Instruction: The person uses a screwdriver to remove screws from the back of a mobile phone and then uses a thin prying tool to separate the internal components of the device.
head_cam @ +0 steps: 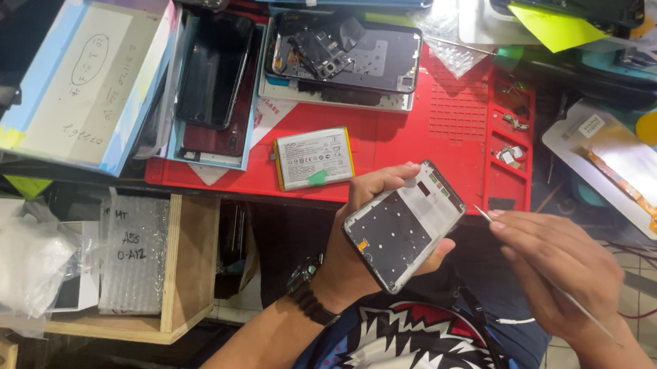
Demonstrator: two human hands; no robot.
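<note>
Right hand (561, 264): holding slim metal tweezers (545, 275), fingers pressed together along the shaft, tip aiming left toward the phone's edge but staying just short of it.
Left hand (364, 240): cradling an opened phone frame (404, 225) from beneath, fingers curled around the far long edge and thumb hooking the near one, palm underneath; likely tilting the bare inside up toward the eyes and the tool.
Phone frame position: sitting in front of the chest, below the bench edge, resting across the left fingers, with fingertips showing at the top corner and lower right rim; lying well to the left of the right fingertips.
Wrist: wearing a dark watch (308, 294), strap facing up.
Battery (314, 158): lying flat on the red work mat (418, 134), just beyond the left hand, probably being kept within easy reach.
Mat tray slots (513, 127): holding small loose parts at the mat's right side, apparently keeping them from rolling off.
Opened black phone (346, 54): lying face down farther back, internals exposed.
Dark phone (214, 68): resting left of it on stacked boxes.
Box lid (89, 74): leaning at far left, pale with blue edges.
Screen assembly (624, 173): lying at right with an orange flex cable showing.
Bubble-wrapped pack (132, 254): sitting in a wooden tray at left.
</note>
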